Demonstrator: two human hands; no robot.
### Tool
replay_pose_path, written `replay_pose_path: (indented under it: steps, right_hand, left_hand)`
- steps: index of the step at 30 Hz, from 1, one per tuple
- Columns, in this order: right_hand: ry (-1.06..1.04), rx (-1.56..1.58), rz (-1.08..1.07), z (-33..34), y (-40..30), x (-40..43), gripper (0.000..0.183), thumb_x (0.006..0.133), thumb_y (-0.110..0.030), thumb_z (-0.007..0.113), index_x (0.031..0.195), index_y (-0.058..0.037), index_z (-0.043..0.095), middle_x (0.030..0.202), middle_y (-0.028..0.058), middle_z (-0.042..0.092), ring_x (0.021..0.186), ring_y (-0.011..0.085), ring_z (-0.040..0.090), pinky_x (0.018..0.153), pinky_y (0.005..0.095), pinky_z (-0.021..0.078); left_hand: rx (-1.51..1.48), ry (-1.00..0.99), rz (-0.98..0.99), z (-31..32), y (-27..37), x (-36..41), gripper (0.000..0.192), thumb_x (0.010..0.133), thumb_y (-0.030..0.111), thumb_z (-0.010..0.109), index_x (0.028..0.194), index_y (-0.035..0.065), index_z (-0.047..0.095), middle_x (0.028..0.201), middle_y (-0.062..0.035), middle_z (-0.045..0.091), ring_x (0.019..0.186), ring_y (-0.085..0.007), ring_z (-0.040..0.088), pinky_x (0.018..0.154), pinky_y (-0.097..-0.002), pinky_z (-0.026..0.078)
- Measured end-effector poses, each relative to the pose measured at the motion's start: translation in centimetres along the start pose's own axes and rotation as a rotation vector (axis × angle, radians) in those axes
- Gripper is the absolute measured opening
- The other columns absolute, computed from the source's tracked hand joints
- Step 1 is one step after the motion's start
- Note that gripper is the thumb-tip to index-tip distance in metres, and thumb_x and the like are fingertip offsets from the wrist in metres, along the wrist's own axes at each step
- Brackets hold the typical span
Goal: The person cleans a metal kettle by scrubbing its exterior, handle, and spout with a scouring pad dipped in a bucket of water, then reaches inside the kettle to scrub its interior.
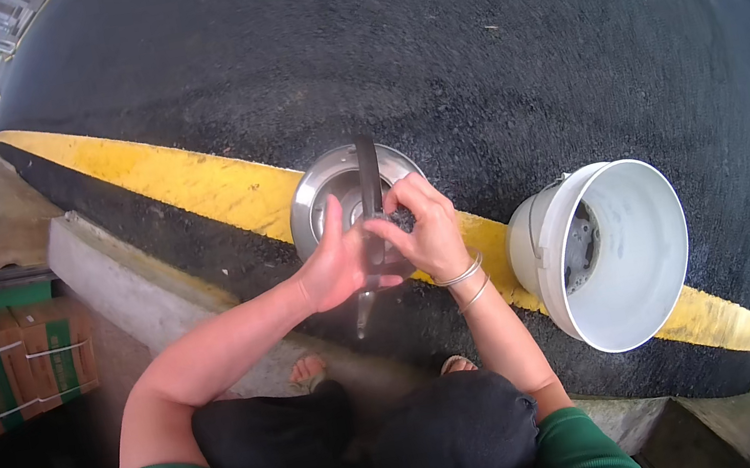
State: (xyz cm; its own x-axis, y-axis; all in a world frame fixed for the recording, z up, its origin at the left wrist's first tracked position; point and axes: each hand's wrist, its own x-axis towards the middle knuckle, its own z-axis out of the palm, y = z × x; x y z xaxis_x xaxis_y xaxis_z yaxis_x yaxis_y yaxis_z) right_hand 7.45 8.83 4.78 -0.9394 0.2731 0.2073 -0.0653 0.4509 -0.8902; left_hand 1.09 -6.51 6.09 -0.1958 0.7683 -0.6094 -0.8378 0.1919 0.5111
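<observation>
A shiny stainless steel kettle (301,205) with no lid on stands in front of me, by the yellow kerb strip. Its black handle (368,168) arches over the round mouth, and its spout (363,314) points back towards my feet. My left hand (339,262) is at the near side of the kettle, thumb raised, fingers reaching past the handle. Whether it grips the kettle is unclear. My right hand (427,225), with bangles at the wrist, is bent beside the handle. Its thumb and fingers close around a small dark grey item (404,219), perhaps a scouring pad.
To the right, a white plastic bucket (623,252) leans towards me, with some foamy water (580,248) at its bottom. Strapped cardboard boxes (2,363) are stacked at the left. A concrete ledge (130,282) and the black-and-yellow kerb (188,183) border the asphalt (435,60).
</observation>
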Motion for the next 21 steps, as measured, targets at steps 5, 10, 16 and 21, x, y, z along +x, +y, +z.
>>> replay_pose_path:
  steps: [5,10,16,21]
  right_hand:
    - [0.035,0.013,-0.064,0.9,-0.9,-0.7,0.026,0.07,-0.015,0.079,0.076,-0.0061,0.055,0.081,0.007,0.053,0.072,0.0261,0.058,0.06,0.0379,0.0468]
    - [0.104,-0.1,0.083,-1.4,3.5,6.8,0.028,0.073,-0.018,0.077,0.076,-0.0027,0.055,0.073,0.0106,0.052,0.069,0.0316,0.056,0.061,0.041,0.0433]
    - [0.088,-0.207,-0.074,2.3,-1.4,0.2,0.025,0.07,-0.017,0.078,0.069,-0.0053,0.055,0.075,0.0076,0.052,0.07,0.0257,0.058,0.061,0.0391,0.0463]
    - [0.223,-0.236,0.018,-0.2,2.4,5.5,0.023,0.074,-0.016,0.075,0.074,-0.0034,0.055,0.076,0.0103,0.053,0.069,0.031,0.057,0.06,0.0394,0.0449]
  left_hand:
    - [0.093,0.01,-0.084,-0.5,-0.7,-0.7,0.096,0.078,0.084,0.001,0.15,0.0232,0.021,0.139,-0.0024,0.043,0.124,-0.0183,0.047,0.088,-0.0383,0.045]
    - [0.281,0.008,-0.016,0.3,-1.9,-0.2,0.085,0.087,0.078,0.012,0.147,0.0192,0.024,0.125,-0.003,0.049,0.105,-0.0123,0.052,0.07,-0.0246,0.039]
    - [0.578,0.148,0.376,-0.7,-2.9,-0.7,0.047,0.077,-0.002,0.069,0.118,0.0068,0.047,0.083,0.0032,0.049,0.078,-0.0044,0.046,0.07,-0.0218,0.042]
    - [0.677,0.178,0.184,-0.2,-1.7,-0.5,0.041,0.076,0.007,0.069,0.112,0.0048,0.05,0.077,0.0013,0.052,0.071,-0.0081,0.05,0.064,-0.0257,0.042]
